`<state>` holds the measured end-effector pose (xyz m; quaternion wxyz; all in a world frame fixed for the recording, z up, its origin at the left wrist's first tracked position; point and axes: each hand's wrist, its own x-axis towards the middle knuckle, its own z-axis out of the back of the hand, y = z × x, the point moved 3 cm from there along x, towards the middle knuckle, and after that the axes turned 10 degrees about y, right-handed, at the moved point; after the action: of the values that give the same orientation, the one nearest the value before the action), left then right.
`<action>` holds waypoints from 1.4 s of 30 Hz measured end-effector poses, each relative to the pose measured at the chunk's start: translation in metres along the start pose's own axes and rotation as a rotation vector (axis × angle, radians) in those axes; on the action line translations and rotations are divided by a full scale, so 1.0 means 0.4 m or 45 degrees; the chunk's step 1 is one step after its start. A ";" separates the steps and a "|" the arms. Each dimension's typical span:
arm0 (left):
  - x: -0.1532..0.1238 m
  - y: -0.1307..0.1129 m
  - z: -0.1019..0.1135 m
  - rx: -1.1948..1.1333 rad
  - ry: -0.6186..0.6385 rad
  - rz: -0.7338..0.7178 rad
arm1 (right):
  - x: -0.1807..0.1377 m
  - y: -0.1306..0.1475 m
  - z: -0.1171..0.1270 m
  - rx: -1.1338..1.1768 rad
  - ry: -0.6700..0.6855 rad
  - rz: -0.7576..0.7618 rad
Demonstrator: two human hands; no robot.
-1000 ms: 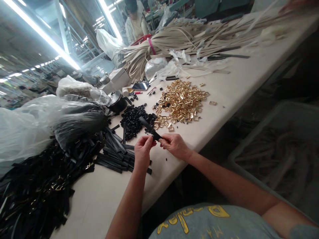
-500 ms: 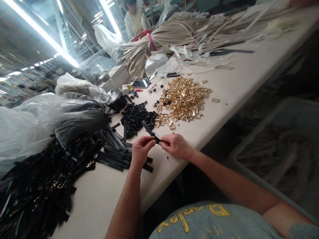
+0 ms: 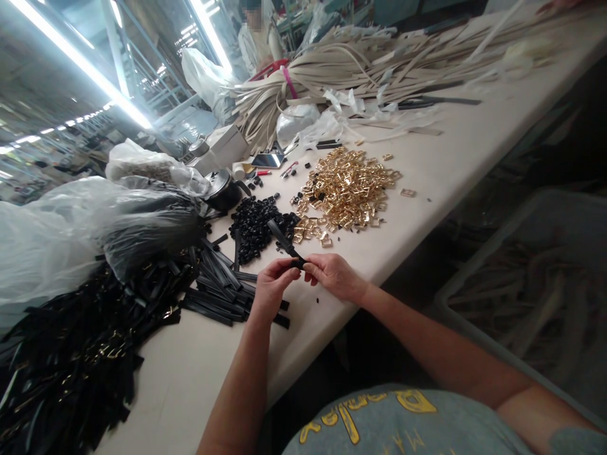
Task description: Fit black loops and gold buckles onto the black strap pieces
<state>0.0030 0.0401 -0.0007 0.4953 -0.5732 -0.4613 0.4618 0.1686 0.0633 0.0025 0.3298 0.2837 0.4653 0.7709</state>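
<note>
Both hands meet over the near edge of the table, pinching one black strap (image 3: 282, 236) whose free end points up and away. My left hand (image 3: 274, 283) grips it between thumb and fingers from the left. From the other side my right hand (image 3: 336, 277) closes its thumb and fingertips on the strap's near end, partly hiding it. Just beyond lies a heap of small black loops (image 3: 258, 224). A pile of gold buckles (image 3: 353, 186) sits to its right. Cut black straps (image 3: 218, 284) lie left of my left hand.
At the left is a large heap of black straps with gold buckles (image 3: 95, 341), partly under clear plastic bags (image 3: 52, 234). A dark lidded pot (image 3: 222, 189) and a phone (image 3: 268, 161) stand beyond. Beige strips (image 3: 341, 60) cover the back. A bin (image 3: 521, 284) is right, below the table.
My fingers have shifted along the strap, and more of its far end shows. The gold glint by my right fingers is no longer visible. The piles look unchanged.
</note>
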 end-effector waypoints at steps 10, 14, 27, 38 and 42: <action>-0.003 -0.010 -0.006 0.092 0.014 -0.020 | -0.003 0.009 -0.004 -0.105 0.025 0.012; -0.002 -0.006 0.002 0.115 -0.009 -0.026 | -0.006 0.018 -0.002 -0.159 0.051 0.041; 0.002 -0.015 -0.016 0.100 -0.133 -0.043 | -0.001 0.011 -0.006 -0.052 0.109 0.073; -0.015 -0.050 -0.047 0.369 -0.065 -0.154 | 0.000 0.000 -0.007 0.254 -0.017 -0.020; -0.015 -0.050 -0.060 0.342 -0.171 -0.183 | 0.001 0.011 -0.004 0.230 -0.012 -0.041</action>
<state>0.0244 0.0323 0.0215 0.5675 -0.4351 -0.4674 0.5198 0.1661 0.0613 0.0059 0.3173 0.3085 0.5358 0.7191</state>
